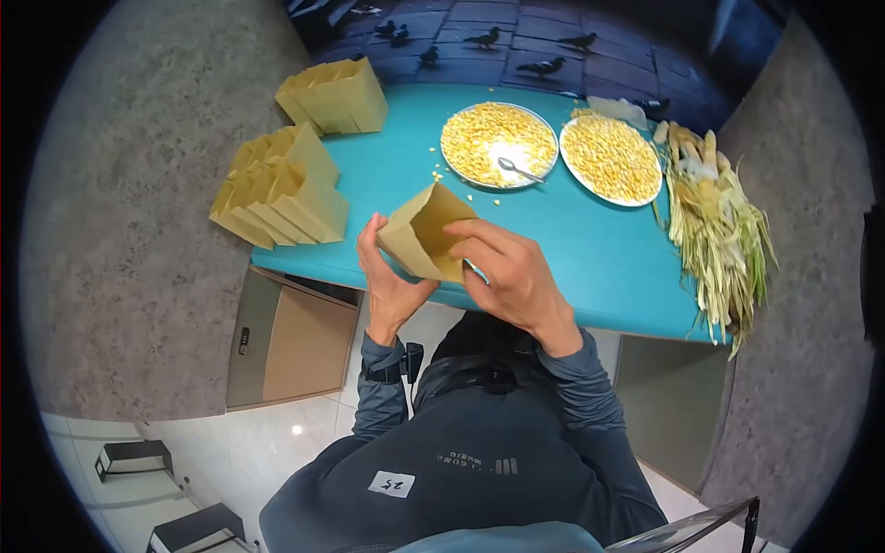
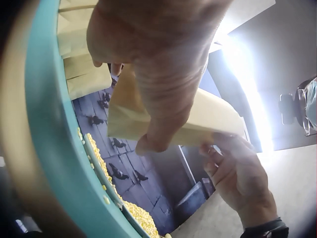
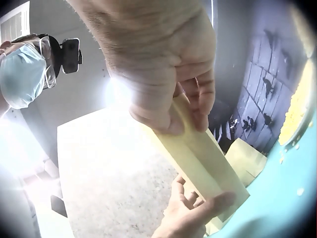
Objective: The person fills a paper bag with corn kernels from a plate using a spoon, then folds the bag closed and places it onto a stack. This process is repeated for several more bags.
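A brown paper bag point(image 1: 402, 243) is held up over the front edge of the turquoise table, its mouth open and tilted toward the right. My left hand point(image 1: 392, 288) grips the bag near its bottom end, thumb on one side and fingers on the other. My right hand point(image 1: 513, 278) is at the mouth. In the right wrist view, the right thumb and fingers point(image 3: 200, 111) pinch the bag's rim, with some fingertips inside the opening. The left wrist view has the bag point(image 2: 218, 111) stretched between both hands.
Two white plates of corn kernels point(image 1: 484, 138) stand at the back, a spoon point(image 1: 521, 171) resting in one. Loose kernels point(image 1: 438, 175) lie beside it. Standing paper bags point(image 1: 318, 194) line the table's left side. Corn husks and cobs point(image 1: 724, 240) hang over the right edge.
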Demonstrator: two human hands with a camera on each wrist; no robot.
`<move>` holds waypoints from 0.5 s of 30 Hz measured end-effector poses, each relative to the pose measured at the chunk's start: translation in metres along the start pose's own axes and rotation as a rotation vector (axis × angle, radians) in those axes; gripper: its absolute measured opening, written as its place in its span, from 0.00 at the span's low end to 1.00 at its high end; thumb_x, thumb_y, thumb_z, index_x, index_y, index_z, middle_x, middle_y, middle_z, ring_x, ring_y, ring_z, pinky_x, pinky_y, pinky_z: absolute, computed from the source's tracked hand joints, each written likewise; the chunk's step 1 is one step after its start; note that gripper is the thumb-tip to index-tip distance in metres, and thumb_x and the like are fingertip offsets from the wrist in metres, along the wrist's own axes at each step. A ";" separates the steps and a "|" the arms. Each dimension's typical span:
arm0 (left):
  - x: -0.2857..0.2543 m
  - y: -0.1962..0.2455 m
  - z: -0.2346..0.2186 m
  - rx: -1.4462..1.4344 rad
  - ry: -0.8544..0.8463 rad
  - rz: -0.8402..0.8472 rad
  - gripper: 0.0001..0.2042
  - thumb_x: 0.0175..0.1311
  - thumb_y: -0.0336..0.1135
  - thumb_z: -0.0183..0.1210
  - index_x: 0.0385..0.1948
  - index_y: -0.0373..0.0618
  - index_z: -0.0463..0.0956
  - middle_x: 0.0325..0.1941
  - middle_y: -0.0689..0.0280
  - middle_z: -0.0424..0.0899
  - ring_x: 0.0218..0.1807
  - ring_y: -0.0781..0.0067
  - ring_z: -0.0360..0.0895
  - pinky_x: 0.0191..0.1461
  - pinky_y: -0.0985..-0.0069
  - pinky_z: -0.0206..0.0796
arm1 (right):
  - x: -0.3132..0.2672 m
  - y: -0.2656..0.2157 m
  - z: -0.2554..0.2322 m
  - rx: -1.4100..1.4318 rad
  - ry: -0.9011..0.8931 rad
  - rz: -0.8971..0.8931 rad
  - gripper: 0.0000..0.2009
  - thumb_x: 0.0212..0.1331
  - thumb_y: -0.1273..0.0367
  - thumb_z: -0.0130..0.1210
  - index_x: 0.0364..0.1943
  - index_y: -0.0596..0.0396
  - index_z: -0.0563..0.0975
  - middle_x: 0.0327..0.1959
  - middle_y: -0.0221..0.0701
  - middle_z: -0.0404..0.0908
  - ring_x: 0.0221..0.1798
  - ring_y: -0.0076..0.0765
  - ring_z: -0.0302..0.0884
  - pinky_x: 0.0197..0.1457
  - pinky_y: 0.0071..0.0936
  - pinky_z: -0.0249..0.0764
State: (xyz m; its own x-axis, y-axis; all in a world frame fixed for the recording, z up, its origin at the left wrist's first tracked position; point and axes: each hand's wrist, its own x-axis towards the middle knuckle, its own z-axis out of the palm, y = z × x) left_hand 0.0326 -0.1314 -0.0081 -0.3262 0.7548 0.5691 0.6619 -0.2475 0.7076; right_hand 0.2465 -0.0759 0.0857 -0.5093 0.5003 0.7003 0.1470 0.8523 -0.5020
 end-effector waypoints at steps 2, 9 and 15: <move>-0.010 -0.014 0.011 0.052 0.041 0.037 0.57 0.43 0.36 0.85 0.77 0.42 0.57 0.68 0.53 0.73 0.72 0.45 0.69 0.79 0.50 0.56 | -0.012 -0.005 0.001 0.006 -0.012 0.014 0.11 0.52 0.80 0.64 0.40 0.58 0.81 0.56 0.39 0.87 0.49 0.50 0.89 0.49 0.41 0.86; -0.002 0.002 0.014 -0.135 -0.050 -0.128 0.52 0.47 0.33 0.85 0.75 0.41 0.59 0.71 0.52 0.71 0.70 0.53 0.73 0.74 0.56 0.67 | -0.027 -0.013 -0.008 0.109 0.119 0.141 0.14 0.58 0.78 0.67 0.48 0.60 0.84 0.60 0.40 0.85 0.43 0.44 0.90 0.43 0.37 0.86; 0.009 -0.015 0.011 -0.076 0.016 -0.127 0.49 0.48 0.28 0.82 0.73 0.40 0.60 0.68 0.56 0.70 0.69 0.58 0.72 0.73 0.61 0.67 | -0.044 0.041 -0.047 0.027 0.282 0.484 0.15 0.62 0.74 0.69 0.52 0.59 0.84 0.48 0.41 0.90 0.38 0.38 0.91 0.36 0.34 0.83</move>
State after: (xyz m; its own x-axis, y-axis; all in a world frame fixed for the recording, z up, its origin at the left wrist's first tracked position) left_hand 0.0270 -0.1137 -0.0183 -0.4153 0.7732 0.4792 0.5618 -0.1962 0.8037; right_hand 0.3152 -0.0560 0.0585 -0.1417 0.8579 0.4939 0.2840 0.5132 -0.8099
